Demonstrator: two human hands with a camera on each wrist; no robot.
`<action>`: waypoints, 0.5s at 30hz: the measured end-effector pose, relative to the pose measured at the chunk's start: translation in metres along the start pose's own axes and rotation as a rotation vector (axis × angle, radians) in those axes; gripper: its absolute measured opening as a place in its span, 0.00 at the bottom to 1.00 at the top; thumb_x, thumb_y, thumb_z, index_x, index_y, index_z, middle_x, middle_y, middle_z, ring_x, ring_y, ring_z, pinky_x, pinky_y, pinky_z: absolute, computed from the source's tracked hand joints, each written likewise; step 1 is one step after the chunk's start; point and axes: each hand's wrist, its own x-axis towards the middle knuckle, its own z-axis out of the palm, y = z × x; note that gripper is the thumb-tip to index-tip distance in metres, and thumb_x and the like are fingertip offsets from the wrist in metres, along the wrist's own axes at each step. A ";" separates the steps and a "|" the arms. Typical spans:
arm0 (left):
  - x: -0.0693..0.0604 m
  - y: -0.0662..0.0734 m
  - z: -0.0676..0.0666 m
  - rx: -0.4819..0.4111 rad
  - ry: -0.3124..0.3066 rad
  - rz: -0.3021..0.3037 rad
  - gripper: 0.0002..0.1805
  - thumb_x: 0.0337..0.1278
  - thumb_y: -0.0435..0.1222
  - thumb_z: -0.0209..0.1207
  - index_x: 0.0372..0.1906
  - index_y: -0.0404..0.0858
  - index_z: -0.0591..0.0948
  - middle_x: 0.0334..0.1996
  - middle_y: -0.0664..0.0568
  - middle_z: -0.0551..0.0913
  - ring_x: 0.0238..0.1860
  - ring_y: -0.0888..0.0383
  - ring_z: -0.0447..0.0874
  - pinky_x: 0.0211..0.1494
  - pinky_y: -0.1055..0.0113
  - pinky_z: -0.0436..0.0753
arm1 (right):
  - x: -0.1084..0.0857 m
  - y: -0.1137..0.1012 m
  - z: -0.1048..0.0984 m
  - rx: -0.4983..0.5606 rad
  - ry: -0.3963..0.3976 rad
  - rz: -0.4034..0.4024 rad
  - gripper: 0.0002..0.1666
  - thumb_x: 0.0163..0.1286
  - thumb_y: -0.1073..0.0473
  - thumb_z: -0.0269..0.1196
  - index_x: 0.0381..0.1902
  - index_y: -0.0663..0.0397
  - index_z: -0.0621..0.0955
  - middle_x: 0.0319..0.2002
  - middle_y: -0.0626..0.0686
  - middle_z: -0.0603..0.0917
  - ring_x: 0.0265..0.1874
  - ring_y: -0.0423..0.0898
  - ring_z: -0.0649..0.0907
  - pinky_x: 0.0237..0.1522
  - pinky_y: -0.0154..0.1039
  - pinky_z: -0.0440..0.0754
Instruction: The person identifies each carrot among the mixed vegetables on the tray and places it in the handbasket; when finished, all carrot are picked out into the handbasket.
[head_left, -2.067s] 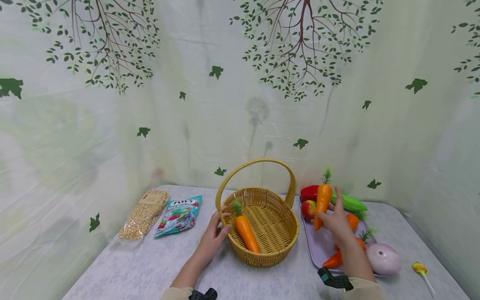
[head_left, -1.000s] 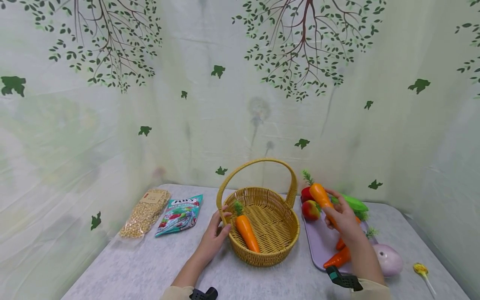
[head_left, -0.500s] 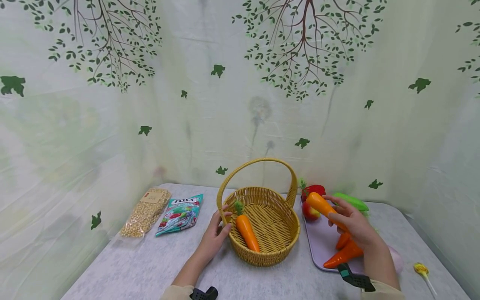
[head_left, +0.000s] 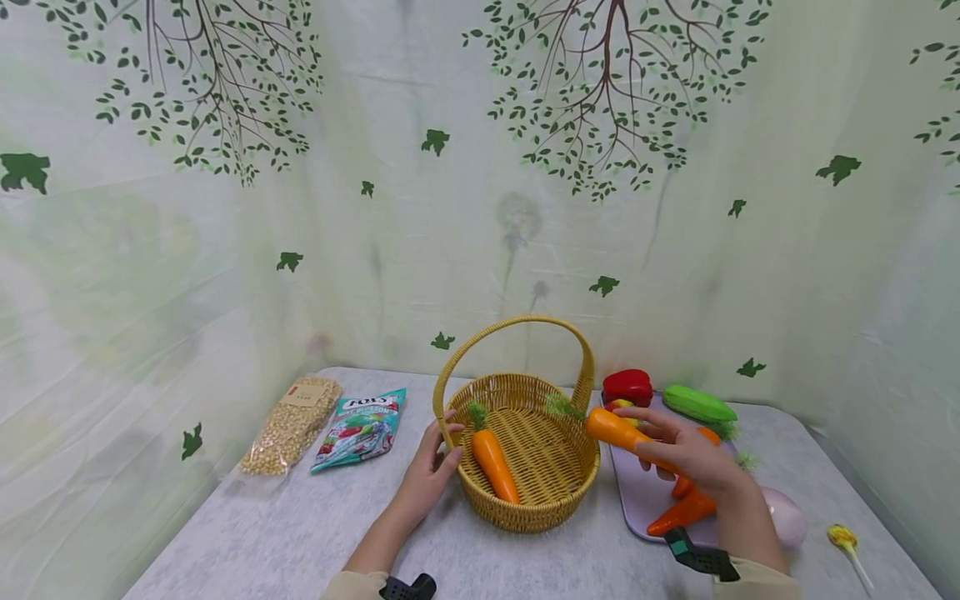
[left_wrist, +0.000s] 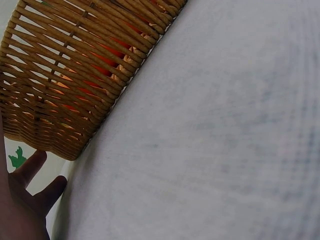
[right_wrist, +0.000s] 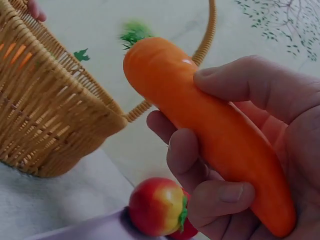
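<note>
My right hand (head_left: 693,454) grips an orange toy carrot (right_wrist: 200,120) with a green leafy top. In the head view the carrot's leafy end reaches over the right rim of the yellow wicker basket (head_left: 528,521); its body is above the tray. My left hand (head_left: 427,479) holds the basket's left rim beside the handle base. In the left wrist view two of its fingers stay outside the wicker. A second carrot (head_left: 495,467) lies inside the basket against the left side. The lilac tray (head_left: 633,500) at right bears more orange carrots (head_left: 684,512), partly hidden by my right arm.
Around the tray's back lie a red pepper (head_left: 627,387), a red-yellow fruit (right_wrist: 157,206) and a green cucumber-like vegetable (head_left: 699,403). A pale purple round vegetable (head_left: 785,517) and a lollipop (head_left: 842,537) are at right. Left stand a corn-kernel bag (head_left: 292,425) and a sweets packet (head_left: 360,429).
The carrot in my right hand has tilted from nearly upright to almost level. Its leafy end has swung left to the basket's rim. My left hand and the basket have stayed put.
</note>
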 end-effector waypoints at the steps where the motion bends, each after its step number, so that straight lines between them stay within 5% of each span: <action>1: 0.000 0.000 0.000 0.002 -0.002 -0.005 0.23 0.75 0.42 0.52 0.69 0.40 0.68 0.79 0.51 0.56 0.77 0.43 0.60 0.71 0.36 0.67 | 0.001 -0.001 0.002 -0.006 -0.009 -0.001 0.32 0.74 0.51 0.60 0.73 0.38 0.67 0.46 0.57 0.81 0.31 0.47 0.75 0.26 0.34 0.71; 7: -0.001 0.000 -0.001 0.015 -0.009 0.008 0.23 0.75 0.42 0.51 0.69 0.40 0.68 0.78 0.50 0.56 0.76 0.41 0.61 0.69 0.38 0.70 | 0.010 -0.005 0.015 -0.046 0.018 -0.016 0.31 0.73 0.48 0.61 0.72 0.40 0.69 0.36 0.57 0.81 0.27 0.47 0.74 0.24 0.32 0.71; 15: 0.000 0.003 0.000 0.007 0.009 0.014 0.21 0.75 0.37 0.51 0.68 0.41 0.68 0.78 0.49 0.58 0.76 0.39 0.60 0.69 0.32 0.66 | 0.025 -0.014 0.039 0.006 0.047 -0.090 0.31 0.74 0.52 0.60 0.72 0.45 0.68 0.53 0.63 0.76 0.34 0.49 0.78 0.28 0.32 0.76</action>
